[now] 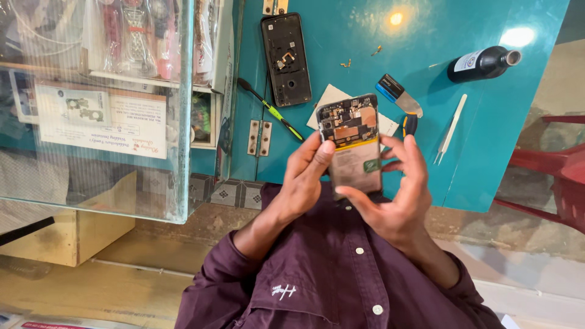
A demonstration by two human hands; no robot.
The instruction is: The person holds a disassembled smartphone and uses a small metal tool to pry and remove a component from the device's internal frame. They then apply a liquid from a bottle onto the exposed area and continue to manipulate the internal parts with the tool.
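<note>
At the far left stands a glass display case (91,109), and its edge comes close to the teal table (518,158). On the table lie a black back cover (285,59) with its inner side up, a thin green and black screwdriver (271,109) just beside it, and some small screws (346,63).

The left hand (304,176) is closed around the left side of the opened phone (351,143), with the thumb pressing on its middle. The phone is held in the air above the near edge of the table, and its circuit board and battery are bare. I judge that the opening is done, while the inner parts look to be all in place.

The right hand (396,195) wraps the right side of the phone with curled fingers, one finger under its lower end.

Further right lie a blue-handled scraper (399,94), tweezers (451,129) and a dark bottle (481,64). Between these tools there is free table surface; a red chair (560,170) stands beyond the right edge.
</note>
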